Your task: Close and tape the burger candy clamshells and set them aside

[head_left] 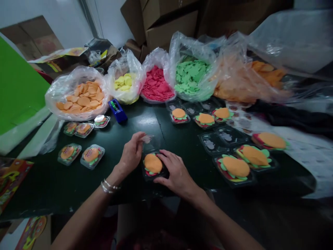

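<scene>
Right in front of me stands a clear plastic clamshell box (148, 178) with its lid (153, 141) raised. A toy burger (153, 163) lies in its base, with an orange bun top over green and red layers. My left hand (131, 152) pinches the lid's left edge between closed fingers. Thumb and fingers of my right hand (177, 172) grip the base from the right side. To the left lie several closed boxes with labelled burgers, one being this labelled box (92, 156). Open boxes with burgers, such as this open box (234, 170), stand to the right.
Along the back of the dark table (125, 189) are plastic bags of orange pieces (84, 99), yellow pieces (124, 82), red pieces (158, 85) and green pieces (191, 76). A blue tape dispenser (118, 111) stands left of centre. Label sheets (304, 156) lie at the right.
</scene>
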A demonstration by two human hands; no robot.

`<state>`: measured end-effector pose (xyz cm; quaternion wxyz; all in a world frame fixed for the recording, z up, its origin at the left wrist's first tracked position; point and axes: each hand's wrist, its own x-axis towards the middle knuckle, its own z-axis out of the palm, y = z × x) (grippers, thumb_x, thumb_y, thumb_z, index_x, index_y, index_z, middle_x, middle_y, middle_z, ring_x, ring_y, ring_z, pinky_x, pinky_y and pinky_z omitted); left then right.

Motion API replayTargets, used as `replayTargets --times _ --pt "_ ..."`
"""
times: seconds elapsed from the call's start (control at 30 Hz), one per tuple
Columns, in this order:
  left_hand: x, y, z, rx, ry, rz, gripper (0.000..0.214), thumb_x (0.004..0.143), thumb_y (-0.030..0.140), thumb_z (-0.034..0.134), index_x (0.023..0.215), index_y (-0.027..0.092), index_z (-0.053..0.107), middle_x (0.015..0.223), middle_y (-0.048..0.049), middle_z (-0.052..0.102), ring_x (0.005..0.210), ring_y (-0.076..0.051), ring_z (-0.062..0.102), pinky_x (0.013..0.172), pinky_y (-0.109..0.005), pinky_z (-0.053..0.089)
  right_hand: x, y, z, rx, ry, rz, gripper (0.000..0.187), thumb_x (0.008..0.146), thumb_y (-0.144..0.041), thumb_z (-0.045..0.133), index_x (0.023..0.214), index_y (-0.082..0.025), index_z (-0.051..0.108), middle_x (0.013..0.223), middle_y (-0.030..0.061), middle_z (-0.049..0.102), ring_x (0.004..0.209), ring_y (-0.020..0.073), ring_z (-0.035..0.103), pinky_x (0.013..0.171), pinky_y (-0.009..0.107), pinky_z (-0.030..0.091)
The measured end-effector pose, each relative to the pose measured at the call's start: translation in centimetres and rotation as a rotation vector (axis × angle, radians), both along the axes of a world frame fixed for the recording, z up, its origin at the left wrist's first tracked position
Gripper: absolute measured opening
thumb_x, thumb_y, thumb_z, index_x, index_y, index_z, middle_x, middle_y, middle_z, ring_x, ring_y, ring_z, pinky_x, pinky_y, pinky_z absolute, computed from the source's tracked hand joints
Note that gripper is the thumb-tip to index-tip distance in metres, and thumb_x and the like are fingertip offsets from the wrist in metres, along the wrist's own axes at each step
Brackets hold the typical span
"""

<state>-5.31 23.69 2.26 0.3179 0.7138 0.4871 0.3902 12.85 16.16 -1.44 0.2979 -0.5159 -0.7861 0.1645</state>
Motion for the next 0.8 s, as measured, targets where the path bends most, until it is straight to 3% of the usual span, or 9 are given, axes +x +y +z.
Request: replayTargets --times 0.13,0.33,0.47,0.6,0.7,0.8 --pt "-0.9 -3.8 0.7 0.133 0.07 -0.209 0.051 0.08 0.014 0.054 0.13 0.021 0.047 0.12 -0.0106 0.061 0.111 -0.024 0.056 0.098 -0.041 0.043 -0.1 -0.1 -0.3 -0.01 0.076 -0.056 0.083 0.063 -0.041 0.079 0.132 -0.017 0.039 0.127 0.0176 0.055 0.117 0.0334 0.051 0.095 0.051 0.041" --pt "-1.7 -6.5 -1.9 0.364 0.287 -0.421 0.05 0.08 0.018 0.06 0.129 0.023 0.052 0.122 -0.013 0.059 0.124 -0.031 0.044 0.104 -0.056 0.036 -0.4 -0.3 -1.3 -0.017 0.093 -0.079 0.098 0.067 -0.039 0.073 0.145 -0.017 0.016 0.131 0.0174 0.051 0.12 0.034 0.048 0.097 0.054 0.038" --pt "-2.0 -6.3 -3.1 0.4 0.301 -0.428 0.042 0.085 0.016 0.055 0.126 0.025 0.056 0.116 -0.0108 0.063 0.121 -0.028 0.048 0.103 -0.052 0.04 0.0 -0.3 -0.7 -0.014 0.032 -0.013 0.094 0.065 -0.038 0.077 0.142 -0.017 0.026 0.135 0.017 0.048 0.124 0.0328 0.044 0.102 0.052 0.035" --pt "-2.2 -5.8 -3.1 0.365 0.21 -0.434 0.041 0.085 0.012 0.056 0.121 0.03 0.06 0.11 -0.0072 0.066 0.118 -0.025 0.051 0.103 -0.049 0.041 0.8 0.7 0.8 -0.07 0.034 0.131 0.081 0.068 -0.037 0.075 0.137 -0.02 0.038 0.141 0.0148 0.044 0.132 0.0307 0.036 0.106 0.05 0.033" --pt "-2.3 -5.5 -2.9 0.314 0.162 -0.453 0.041 0.084 0.012 0.058 0.119 0.032 0.061 0.113 -0.0056 0.066 0.12 -0.024 0.05 0.104 -0.047 0.04 0.8 1.7 1.1 -0.093 0.047 0.232 0.074 0.071 -0.032 0.075 0.136 -0.019 0.041 0.138 0.0134 0.048 0.132 0.0281 0.037 0.106 0.048 0.034" --pt "-2.5 -5.2 -2.7 0.233 0.181 -0.318 0.05 0.079 0.021 0.067 0.127 0.028 0.054 0.125 -0.0098 0.06 0.125 -0.028 0.045 0.105 -0.05 0.037 0.7 2.1 0.8 -0.094 0.045 0.208 0.076 0.068 -0.034 0.078 0.134 -0.018 0.043 0.135 0.0137 0.052 0.129 0.0287 0.042 0.105 0.048 0.036"
